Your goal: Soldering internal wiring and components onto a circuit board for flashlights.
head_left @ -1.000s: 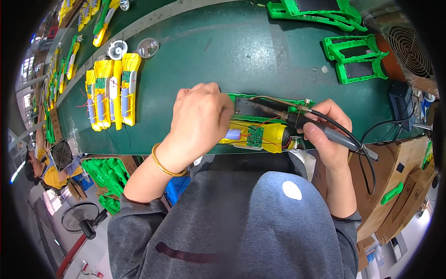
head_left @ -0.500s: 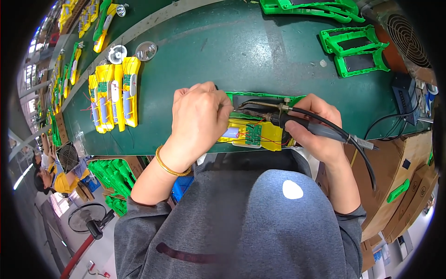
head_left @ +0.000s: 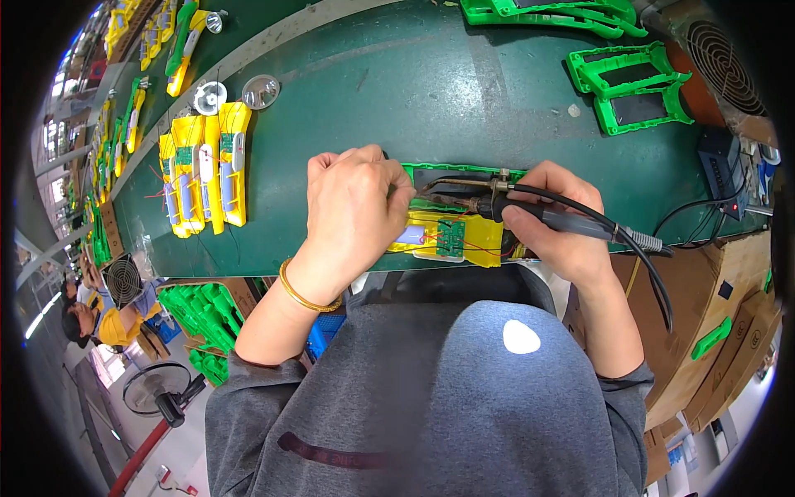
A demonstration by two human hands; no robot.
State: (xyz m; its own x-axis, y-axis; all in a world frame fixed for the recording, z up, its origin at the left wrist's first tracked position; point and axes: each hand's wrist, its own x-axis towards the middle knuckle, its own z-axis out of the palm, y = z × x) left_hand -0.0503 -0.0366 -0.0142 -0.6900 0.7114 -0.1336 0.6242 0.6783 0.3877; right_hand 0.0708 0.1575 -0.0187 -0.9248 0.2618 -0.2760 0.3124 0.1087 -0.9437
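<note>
My right hand (head_left: 571, 219) grips a soldering iron (head_left: 584, 226) with a thin metal tube clamped along it and a black cable trailing off. Its tip points left, over the near edge of a green housing half (head_left: 424, 169). Closer to me lies a yellow housing half (head_left: 483, 236) with a blue cylindrical battery (head_left: 410, 235), a small green circuit board (head_left: 450, 238) and red wires. At the left end of both halves, my left hand (head_left: 356, 199) is closed, its fingertips near the iron's tip. What it pinches is hidden behind the fingers.
Several yellow housings (head_left: 229, 186) with batteries lie at left, beside two round reflectors (head_left: 261, 91). Green frames (head_left: 633, 87) are at the far right, near a dark box (head_left: 719, 174) with cables. Cardboard boxes (head_left: 683, 331) stand at right; a bin of green parts (head_left: 203, 311) is lower left.
My right hand and the soldering iron have shifted very slightly left and up. My left hand stays in place, still closed.
</note>
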